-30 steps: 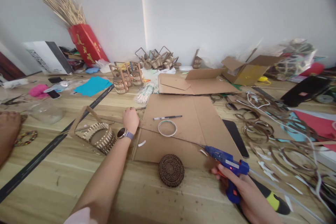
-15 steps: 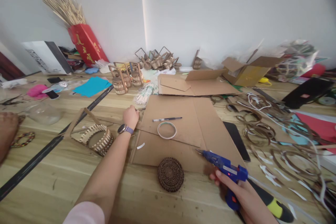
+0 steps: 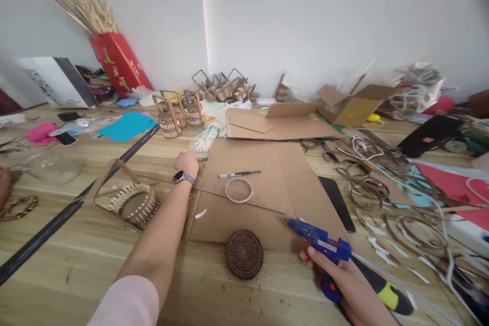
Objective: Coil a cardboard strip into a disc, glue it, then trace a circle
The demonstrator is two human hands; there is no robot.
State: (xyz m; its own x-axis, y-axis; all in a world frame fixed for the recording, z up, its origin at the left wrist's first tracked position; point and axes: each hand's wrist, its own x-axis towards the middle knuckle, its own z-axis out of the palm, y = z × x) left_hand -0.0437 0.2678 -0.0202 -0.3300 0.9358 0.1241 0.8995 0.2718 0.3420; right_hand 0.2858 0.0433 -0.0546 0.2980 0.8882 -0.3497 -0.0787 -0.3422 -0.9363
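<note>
My right hand [image 3: 346,277] is wrapped round the handle of a blue hot glue gun [image 3: 319,239], whose nozzle points left over the cardboard's front part. My left hand [image 3: 186,164], with a watch on its wrist, reaches to the cardboard sheet's [image 3: 263,158] left edge, by thin brown strips. Its fingers bend away and are hidden. Left of that forearm stands a small basket frame [image 3: 139,204] of pale slats with a tall brown handle. A dark round woven disc [image 3: 244,253] lies in front of the cardboard. On the sheet rest a pale ring [image 3: 239,201] and a pen [image 3: 239,174].
Brown coiled strips [image 3: 367,191] and a white cable [image 3: 416,183] spread over the right side. A black-and-yellow tool [image 3: 393,295] lies beside my right hand. Finished small baskets [image 3: 170,125] stand behind. At the far left are another person's hand [image 3: 4,186] and a clear bowl [image 3: 53,168].
The view has shifted slightly, so most things sit further left. My left hand has drawn a little left from a thin dark piece by the cardboard's edge. The glue gun stays in my right hand.
</note>
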